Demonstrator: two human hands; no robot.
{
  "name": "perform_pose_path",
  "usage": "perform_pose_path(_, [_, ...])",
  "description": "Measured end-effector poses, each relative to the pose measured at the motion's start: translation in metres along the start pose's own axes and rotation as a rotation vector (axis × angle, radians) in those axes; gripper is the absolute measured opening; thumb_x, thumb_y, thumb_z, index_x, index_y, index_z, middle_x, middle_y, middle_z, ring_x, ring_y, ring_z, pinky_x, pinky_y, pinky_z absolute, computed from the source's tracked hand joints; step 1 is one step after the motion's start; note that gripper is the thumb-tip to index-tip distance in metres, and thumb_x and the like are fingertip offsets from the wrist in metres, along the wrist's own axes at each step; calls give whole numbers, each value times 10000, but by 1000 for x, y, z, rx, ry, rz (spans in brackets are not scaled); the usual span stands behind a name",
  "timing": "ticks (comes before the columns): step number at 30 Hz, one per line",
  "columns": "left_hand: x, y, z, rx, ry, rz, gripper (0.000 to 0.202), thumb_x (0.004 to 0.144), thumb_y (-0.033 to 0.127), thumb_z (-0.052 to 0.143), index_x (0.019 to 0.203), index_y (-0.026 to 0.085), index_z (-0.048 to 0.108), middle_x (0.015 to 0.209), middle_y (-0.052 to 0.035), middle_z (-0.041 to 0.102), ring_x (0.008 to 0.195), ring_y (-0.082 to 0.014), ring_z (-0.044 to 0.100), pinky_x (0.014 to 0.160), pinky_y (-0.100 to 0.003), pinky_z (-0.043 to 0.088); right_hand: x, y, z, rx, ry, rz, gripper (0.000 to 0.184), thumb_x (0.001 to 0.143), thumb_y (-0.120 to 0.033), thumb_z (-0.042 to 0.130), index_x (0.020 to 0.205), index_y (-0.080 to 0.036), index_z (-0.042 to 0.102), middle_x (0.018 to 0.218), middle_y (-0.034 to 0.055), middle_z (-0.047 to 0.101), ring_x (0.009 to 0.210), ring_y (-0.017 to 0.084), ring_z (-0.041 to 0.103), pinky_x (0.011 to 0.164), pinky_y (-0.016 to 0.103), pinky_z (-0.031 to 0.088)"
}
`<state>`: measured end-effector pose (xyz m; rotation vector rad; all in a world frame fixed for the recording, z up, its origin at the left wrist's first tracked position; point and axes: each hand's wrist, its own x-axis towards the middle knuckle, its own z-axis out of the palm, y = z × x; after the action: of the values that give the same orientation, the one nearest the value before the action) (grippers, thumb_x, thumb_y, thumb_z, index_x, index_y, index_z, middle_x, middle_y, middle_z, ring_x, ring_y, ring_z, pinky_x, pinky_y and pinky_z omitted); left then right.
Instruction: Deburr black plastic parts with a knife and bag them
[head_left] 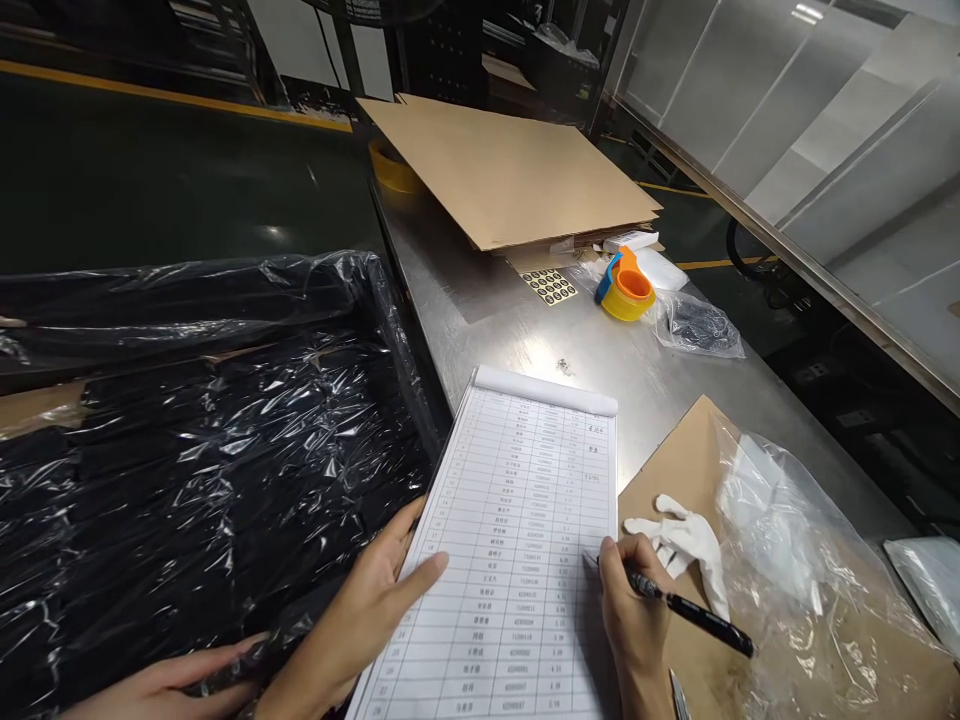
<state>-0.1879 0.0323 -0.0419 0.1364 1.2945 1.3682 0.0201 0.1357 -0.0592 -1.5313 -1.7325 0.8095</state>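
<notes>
A stack of printed list sheets (517,520) with a folded-over top edge lies tilted in front of me. My left hand (367,600) is closed on its left edge, thumb on top of the paper and fingers underneath. A black pen (709,625) is gripped in my right hand (637,605), its tip at the right-hand columns of the list. A few handwritten marks show in the last column near the top. Another person's hand (172,685) rests at the lower left, over the black plastic-wrapped goods (225,480).
Cardboard sheets (517,180) are stacked on the metal table (487,340). Near them are a yellow tape roll in a dispenser (626,288), a sticker sheet (550,286) and a plastic bag (697,325). A white glove (694,545) and clear plastic (810,580) lie on cardboard at right.
</notes>
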Motion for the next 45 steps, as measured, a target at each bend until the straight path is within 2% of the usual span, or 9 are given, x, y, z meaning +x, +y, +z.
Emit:
perform_pose_path(12, [1,-4,-2,18,1,10,716,674,313,733,1304,216,407,1268,-91,572,1176,-307,504,1006,-405,409,1,-4,2,-59,-3,-16,356,790,-393,532,523,-218,373,467,-68,344,453,95,327,471,238,285])
perform_pose_path(32, [0,-2,-2,86,-44,15,683,752,379,652,1336,215,338,1313,-94,529,1229,-282,452,1016,-397,404,1,-1,3,-99,6,-97,345,798,-352,530,526,-210,373,462,-75,348,432,80,328,451,220,290])
perform_pose_path(36, [0,-4,-3,92,-54,2,699,759,395,640,1349,221,308,1315,-99,525,1217,-286,465,998,-412,419,0,1,3,-89,22,-97,347,799,-346,534,527,-210,367,469,-74,347,442,82,328,456,220,293])
perform_pose_path(45, [1,-4,-3,98,-38,-2,683,749,399,652,1329,237,330,1350,-77,493,1197,-261,488,1024,-375,396,0,3,2,-57,10,-111,349,801,-325,540,522,-207,366,468,-78,343,435,76,329,448,214,296])
